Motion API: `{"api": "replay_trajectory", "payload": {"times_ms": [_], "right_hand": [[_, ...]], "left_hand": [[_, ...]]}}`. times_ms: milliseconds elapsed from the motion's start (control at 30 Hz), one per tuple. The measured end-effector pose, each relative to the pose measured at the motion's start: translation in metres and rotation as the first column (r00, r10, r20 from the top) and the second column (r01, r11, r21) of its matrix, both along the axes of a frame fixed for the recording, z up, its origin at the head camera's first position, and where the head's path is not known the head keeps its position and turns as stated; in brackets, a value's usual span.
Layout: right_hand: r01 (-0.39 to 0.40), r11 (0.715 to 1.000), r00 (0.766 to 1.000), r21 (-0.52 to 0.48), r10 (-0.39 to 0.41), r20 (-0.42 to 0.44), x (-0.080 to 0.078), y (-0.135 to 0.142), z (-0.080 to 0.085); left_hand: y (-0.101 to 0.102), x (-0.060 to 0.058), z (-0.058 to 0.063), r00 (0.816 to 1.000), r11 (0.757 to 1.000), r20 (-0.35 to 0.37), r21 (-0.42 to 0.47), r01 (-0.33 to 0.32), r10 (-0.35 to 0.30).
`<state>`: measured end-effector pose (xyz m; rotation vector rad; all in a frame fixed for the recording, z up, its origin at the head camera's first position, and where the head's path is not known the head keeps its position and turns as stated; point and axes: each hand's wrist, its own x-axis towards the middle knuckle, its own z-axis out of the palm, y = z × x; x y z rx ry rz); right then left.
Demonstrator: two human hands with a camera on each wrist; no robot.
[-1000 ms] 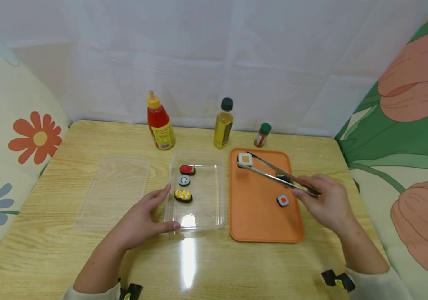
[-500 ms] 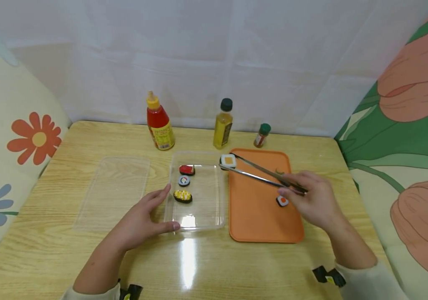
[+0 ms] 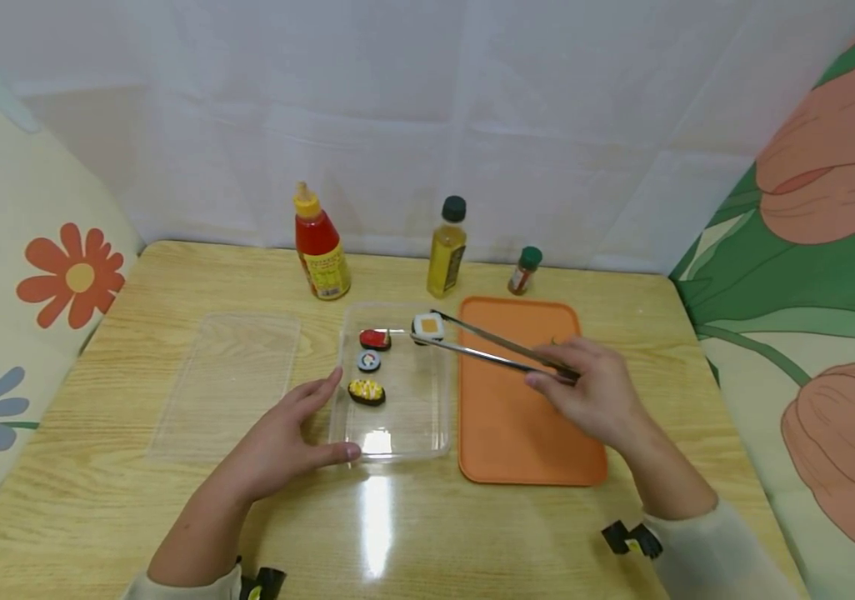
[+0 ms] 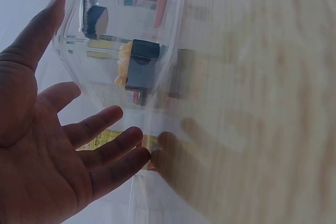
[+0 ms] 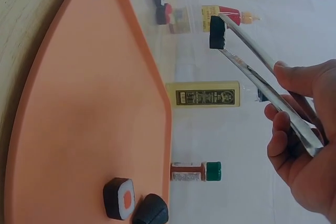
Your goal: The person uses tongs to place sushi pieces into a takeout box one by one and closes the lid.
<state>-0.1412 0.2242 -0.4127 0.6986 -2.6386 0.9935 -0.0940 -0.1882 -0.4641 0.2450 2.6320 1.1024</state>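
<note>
My right hand (image 3: 592, 396) grips metal tongs (image 3: 487, 357). Their tips pinch a square sushi roll (image 3: 427, 326) with a white top and orange centre, held above the back right of a clear plastic box (image 3: 412, 408). Inside the box, along its left, are a red-topped sushi (image 3: 375, 338), a small round roll (image 3: 368, 361) and a yellow-topped sushi (image 3: 366, 392). My left hand (image 3: 285, 442), fingers spread, is at the box's left side, thumb by the front corner. On the orange tray (image 3: 517, 442) lie a red-centred roll (image 5: 119, 199) and a dark piece (image 5: 150, 210), mostly hidden in the head view.
Behind the box stand a red sauce bottle (image 3: 324, 258), a yellow oil bottle (image 3: 446, 254) and a small green-capped jar (image 3: 524, 271). A flat clear lid (image 3: 225, 387) lies on the table to the left. A white cloth (image 3: 382, 125) hangs at the back.
My right hand has carried the orange-centred roll leftward in the tongs, from the tray's back left corner to over the clear box. My left hand has stayed in place.
</note>
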Motion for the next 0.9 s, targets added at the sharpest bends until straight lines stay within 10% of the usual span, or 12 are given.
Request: {"api": "replay_trajectory", "payload": {"times_ms": [900], "right_hand": [[-0.089, 0.978, 0.990, 0.191, 0.065, 0.126, -0.033, -0.026, 0.010]], "left_hand": [[-0.001, 0.000, -0.003, 1.000, 1.000, 0.003, 0.008, -0.002, 0.002]]}}
